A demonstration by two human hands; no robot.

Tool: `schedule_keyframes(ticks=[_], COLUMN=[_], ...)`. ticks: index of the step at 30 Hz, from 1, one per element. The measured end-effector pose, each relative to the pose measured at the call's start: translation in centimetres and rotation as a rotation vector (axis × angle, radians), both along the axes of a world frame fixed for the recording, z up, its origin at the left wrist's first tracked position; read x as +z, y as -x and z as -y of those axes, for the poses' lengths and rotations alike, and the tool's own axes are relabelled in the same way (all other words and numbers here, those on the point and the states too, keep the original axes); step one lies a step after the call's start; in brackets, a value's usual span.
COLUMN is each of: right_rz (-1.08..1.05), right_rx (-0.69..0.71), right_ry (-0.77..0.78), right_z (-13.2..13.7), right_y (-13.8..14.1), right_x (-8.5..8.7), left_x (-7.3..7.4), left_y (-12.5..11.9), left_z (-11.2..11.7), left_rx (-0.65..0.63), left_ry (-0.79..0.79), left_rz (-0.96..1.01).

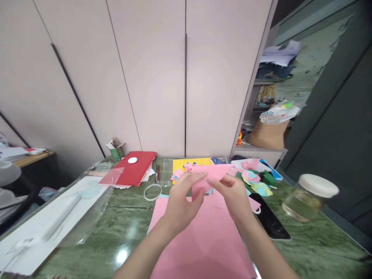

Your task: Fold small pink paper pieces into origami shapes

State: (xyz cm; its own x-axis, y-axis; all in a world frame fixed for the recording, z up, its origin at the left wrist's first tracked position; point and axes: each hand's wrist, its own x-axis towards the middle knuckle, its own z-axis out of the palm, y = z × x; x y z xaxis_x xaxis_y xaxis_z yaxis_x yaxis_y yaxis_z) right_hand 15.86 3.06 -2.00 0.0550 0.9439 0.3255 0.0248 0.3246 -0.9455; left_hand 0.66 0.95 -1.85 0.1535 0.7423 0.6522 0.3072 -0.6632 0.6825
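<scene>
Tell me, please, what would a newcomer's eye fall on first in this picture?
Probably the small pink paper, pinched in the right hand with the left hand against it, above a large pink sheet in the centre. Next, perhaps, come the red folder, further back on the left of the green table, and the white-lidded jar on the right.

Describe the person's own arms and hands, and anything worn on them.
The left forearm and right forearm are bare, with no sleeves in view. The left hand and right hand wear no gloves, and no ring, watch or bracelet shows.
</scene>
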Motion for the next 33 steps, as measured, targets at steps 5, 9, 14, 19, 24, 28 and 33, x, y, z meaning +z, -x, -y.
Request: schedule_keyframes(ticks=[5,9,14,19,24,28,33], right_rz=[0.031,0.034,0.022,0.044,0.018,0.024,-0.035], right_rx=[-0.026,0.004,0.071,0.041,0.001,-0.029,0.031], right_ry=[-0.027,-0.02,-0.024,-0.023,-0.04,-0.053,-0.052], right_z=[0.3,0.6,0.8,0.8,0.9,1.0,1.1], right_y=[-0.2,-0.3,-0.3,-0.4,-0.4,-0.3,-0.4], right_x=[0.1,0.3,0.7,0.6,0.3,0.4,0.5], left_x=[0.3,0.0,-0.3,-0.1,-0.1,0.0,0.1], left_y=[0.0,-0.1,-0.2,-0.2,-0.2,-0.2,-0.2], left_z=[0.4,0.4,0.2,0.3,0.5,0.7,0.9], left_rx=[0.029,0.004,0.042,0.05,0.064,0.066,0.075], left_ry=[-0.007,0.005,-0.007,-0.026,-0.056,-0.079,-0.108], left_rz=[-0.044,0.013,0.035,0.013,-0.02,-0.026,-0.027])
